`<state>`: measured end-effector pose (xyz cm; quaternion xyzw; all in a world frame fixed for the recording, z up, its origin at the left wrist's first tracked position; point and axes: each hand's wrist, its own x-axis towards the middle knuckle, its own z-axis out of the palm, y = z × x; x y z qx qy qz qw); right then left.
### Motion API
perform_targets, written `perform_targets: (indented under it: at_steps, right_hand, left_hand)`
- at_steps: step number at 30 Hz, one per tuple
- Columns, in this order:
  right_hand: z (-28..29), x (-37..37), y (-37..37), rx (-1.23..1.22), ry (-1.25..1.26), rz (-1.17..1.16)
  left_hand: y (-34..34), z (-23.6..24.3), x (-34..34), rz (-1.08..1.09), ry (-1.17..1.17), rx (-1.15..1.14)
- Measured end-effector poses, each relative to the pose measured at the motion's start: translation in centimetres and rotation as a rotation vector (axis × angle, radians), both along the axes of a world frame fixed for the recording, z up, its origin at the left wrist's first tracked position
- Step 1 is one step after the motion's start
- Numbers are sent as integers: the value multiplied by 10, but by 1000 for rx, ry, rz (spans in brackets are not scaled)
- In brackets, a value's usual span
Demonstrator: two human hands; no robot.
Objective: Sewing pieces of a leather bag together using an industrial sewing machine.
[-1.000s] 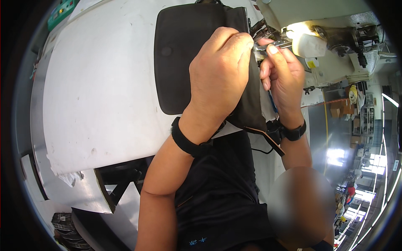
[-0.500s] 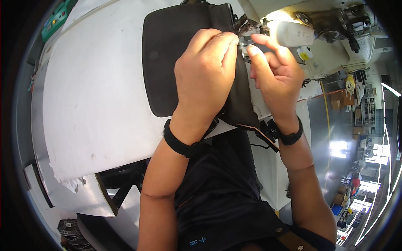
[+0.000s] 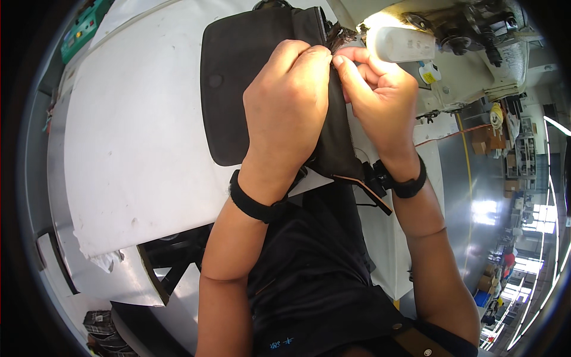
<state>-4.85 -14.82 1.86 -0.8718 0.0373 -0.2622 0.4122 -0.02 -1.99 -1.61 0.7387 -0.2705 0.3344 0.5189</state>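
A black bag [image 3: 229, 113] with a flap and a zippered edge [image 3: 322, 24] lies on a white work surface [image 3: 131, 149]. My left hand [image 3: 285, 104] is closed at that edge, fingertips pinched on the bag near the zipper. Beside it my right hand [image 3: 383, 104] has thumb and index finger pinched at the same spot, their tips almost touching those of my left hand; what lies between them is hidden. A dark strap with tan edging [image 3: 369, 190] hangs off the bag's lower end, near my right wrist.
Behind my right hand stands a machine [image 3: 476, 33] with a lit lamp and a translucent white part [image 3: 404, 44]. A green device [image 3: 83, 30] sits at the upper left. Cardboard boxes [image 3: 480, 140], shelving and an aisle lie further right.
Both hands and the bag have shifted left. My right fingers, raised and parted half a second ago around a small metal piece, are now pinched, and that piece is hidden.
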Motion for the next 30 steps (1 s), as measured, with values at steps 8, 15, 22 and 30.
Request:
perform_targets:
  at_steps: [8, 15, 22, 30]
  right_hand:
    - [-8, 2, 9, -15, -128, -6]
    - [-15, 3, 7, 48, -154, -21]
    - [-18, -18, -4, 79, -279, 38]
    - [-8, -61, -37, 912, 96, 518]
  left_hand:
    - [8, 5, 5, 91, -76, 78]
    - [8, 7, 5, 36, -54, 126]
    - [15, 11, -10, 41, -42, 134]
    - [81, 13, -60, 38, -99, 209]
